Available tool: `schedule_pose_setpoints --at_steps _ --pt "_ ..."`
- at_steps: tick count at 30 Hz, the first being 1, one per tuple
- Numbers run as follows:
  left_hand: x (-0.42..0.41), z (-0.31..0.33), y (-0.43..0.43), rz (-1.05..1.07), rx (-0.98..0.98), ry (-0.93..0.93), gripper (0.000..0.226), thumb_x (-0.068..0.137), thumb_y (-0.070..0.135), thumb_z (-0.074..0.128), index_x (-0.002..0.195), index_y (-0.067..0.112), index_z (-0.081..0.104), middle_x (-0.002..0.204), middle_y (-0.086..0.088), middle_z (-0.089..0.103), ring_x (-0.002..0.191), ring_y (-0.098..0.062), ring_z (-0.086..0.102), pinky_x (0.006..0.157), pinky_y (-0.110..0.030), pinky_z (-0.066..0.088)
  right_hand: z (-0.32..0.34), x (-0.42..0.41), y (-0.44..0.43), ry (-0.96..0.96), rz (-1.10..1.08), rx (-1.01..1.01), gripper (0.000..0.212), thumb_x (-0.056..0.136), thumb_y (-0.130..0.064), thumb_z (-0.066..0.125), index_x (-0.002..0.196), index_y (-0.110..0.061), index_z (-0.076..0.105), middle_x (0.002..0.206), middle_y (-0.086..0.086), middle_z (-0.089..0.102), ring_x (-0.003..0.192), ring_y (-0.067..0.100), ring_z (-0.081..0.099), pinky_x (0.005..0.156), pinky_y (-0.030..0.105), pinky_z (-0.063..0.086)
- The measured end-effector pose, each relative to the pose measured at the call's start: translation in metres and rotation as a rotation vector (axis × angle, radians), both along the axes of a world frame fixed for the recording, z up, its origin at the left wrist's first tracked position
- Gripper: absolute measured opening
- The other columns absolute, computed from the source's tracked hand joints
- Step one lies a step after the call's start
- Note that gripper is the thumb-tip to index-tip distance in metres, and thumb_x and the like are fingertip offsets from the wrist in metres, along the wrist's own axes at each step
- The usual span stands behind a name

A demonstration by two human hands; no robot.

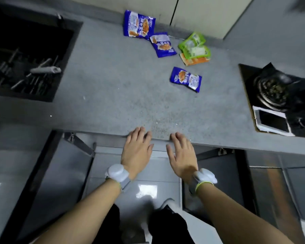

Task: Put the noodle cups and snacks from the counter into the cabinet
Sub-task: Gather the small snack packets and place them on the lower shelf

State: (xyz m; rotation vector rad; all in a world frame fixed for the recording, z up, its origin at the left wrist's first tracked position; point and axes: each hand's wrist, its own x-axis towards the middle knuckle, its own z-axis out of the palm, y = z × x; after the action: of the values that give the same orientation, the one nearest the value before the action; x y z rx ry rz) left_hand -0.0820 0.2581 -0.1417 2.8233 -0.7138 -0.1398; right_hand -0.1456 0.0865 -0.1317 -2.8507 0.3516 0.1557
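Three blue snack packets lie on the grey counter [113, 81]: a large one [139, 25] by the back wall, a smaller one [163, 44] just right of it, and a third [186, 79] nearer the middle. Green packets [195, 46] rest on an orange packet [195, 61] further right. No noodle cups are in view. My left hand [137, 150] and my right hand [181, 155] hover side by side at the counter's front edge, fingers spread, holding nothing. Below them both cabinet doors [60, 173] stand swung outward.
A dark sink [25, 59] with utensils sits at the left. A black gas stove [278, 88] stands at the right, with a phone [273, 121] on white paper by its front corner. Pale upper cabinet doors [201, 13] are behind the snacks.
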Motion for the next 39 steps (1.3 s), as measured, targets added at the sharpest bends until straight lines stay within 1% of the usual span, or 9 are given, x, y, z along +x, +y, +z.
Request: schedule_pose_setpoints --at_steps 3,6,10,15,24,28,32,36,39 --pt "0.019 0.031 0.011 -0.069 -0.004 0.271 0.046 0.098 0.041 0.042 0.136 0.017 0.052 0.144 -0.009 0.047 0.132 -0.030 0.042 0.107 -0.039 0.034 0.039 0.007 0.002 0.269 -0.048 -0.006 0.053 0.097 -0.040 0.043 0.145 -0.017 0.036 0.152 0.005 0.033 0.138 0.026 0.032 0.111 0.040 0.030" --pt "0.056 0.068 0.018 -0.075 0.015 0.434 0.044 0.098 0.044 0.040 0.131 0.017 0.052 0.137 -0.010 0.053 0.125 -0.032 0.048 0.102 -0.040 0.040 0.074 0.026 0.012 0.289 -0.175 0.023 0.048 0.096 -0.033 0.048 0.139 -0.013 0.042 0.146 0.010 0.037 0.133 0.029 0.037 0.106 0.041 0.034" --pt "0.098 0.089 0.014 -0.057 -0.009 0.468 0.044 0.098 0.047 0.040 0.129 0.017 0.053 0.134 -0.012 0.057 0.121 -0.034 0.053 0.098 -0.041 0.045 0.087 0.045 0.008 0.252 -0.244 0.066 0.041 0.096 -0.029 0.046 0.132 -0.010 0.048 0.136 0.013 0.046 0.124 0.032 0.045 0.101 0.039 0.040" --pt "0.146 0.110 -0.026 -0.071 -0.021 0.494 0.044 0.099 0.046 0.040 0.130 0.017 0.053 0.135 -0.011 0.054 0.119 -0.033 0.055 0.095 -0.038 0.047 0.098 0.086 -0.031 0.210 -0.286 0.142 0.049 0.094 -0.027 0.050 0.139 -0.010 0.042 0.139 0.014 0.046 0.129 0.033 0.043 0.106 0.041 0.038" --pt "0.255 0.111 -0.115 0.146 -0.011 0.437 0.037 0.098 0.042 0.045 0.119 0.015 0.057 0.130 -0.012 0.058 0.119 -0.033 0.054 0.095 -0.038 0.047 0.092 0.256 -0.158 0.154 -0.164 0.246 0.043 0.096 -0.026 0.050 0.135 -0.010 0.045 0.137 0.019 0.052 0.122 0.038 0.051 0.099 0.041 0.043" --pt "0.299 0.104 -0.147 0.351 -0.154 0.525 0.034 0.097 0.037 0.051 0.117 0.012 0.059 0.125 -0.013 0.059 0.113 -0.032 0.057 0.095 -0.036 0.046 0.076 0.301 -0.178 0.236 0.009 0.236 0.072 0.086 -0.041 0.066 0.147 -0.023 0.034 0.146 0.007 0.047 0.131 0.029 0.044 0.109 0.039 0.036" --pt "0.341 0.099 -0.176 0.526 -0.410 0.635 0.026 0.096 0.030 0.056 0.115 0.012 0.055 0.118 -0.010 0.065 0.104 -0.025 0.061 0.088 -0.030 0.045 0.055 0.331 -0.192 0.319 0.192 0.060 0.096 0.068 -0.058 0.076 0.146 -0.017 0.036 0.145 0.007 0.048 0.128 0.028 0.048 0.106 0.036 0.039" --pt "0.398 0.086 -0.202 0.652 -0.504 0.712 0.050 0.088 0.043 0.065 0.123 0.009 0.053 0.116 -0.009 0.066 0.105 -0.028 0.063 0.090 -0.036 0.048 0.061 0.392 -0.242 0.382 0.435 0.099 0.064 0.070 -0.050 0.079 0.121 -0.013 0.064 0.127 0.007 0.060 0.119 0.028 0.056 0.096 0.032 0.044" --pt "0.426 0.065 -0.211 0.756 -0.558 0.691 0.087 0.067 0.069 0.070 0.131 0.013 0.050 0.127 -0.009 0.062 0.116 -0.030 0.060 0.098 -0.044 0.048 0.078 0.444 -0.280 0.313 0.700 -0.178 0.065 0.071 -0.057 0.071 0.123 -0.018 0.065 0.137 0.009 0.050 0.126 0.030 0.042 0.101 0.038 0.036"
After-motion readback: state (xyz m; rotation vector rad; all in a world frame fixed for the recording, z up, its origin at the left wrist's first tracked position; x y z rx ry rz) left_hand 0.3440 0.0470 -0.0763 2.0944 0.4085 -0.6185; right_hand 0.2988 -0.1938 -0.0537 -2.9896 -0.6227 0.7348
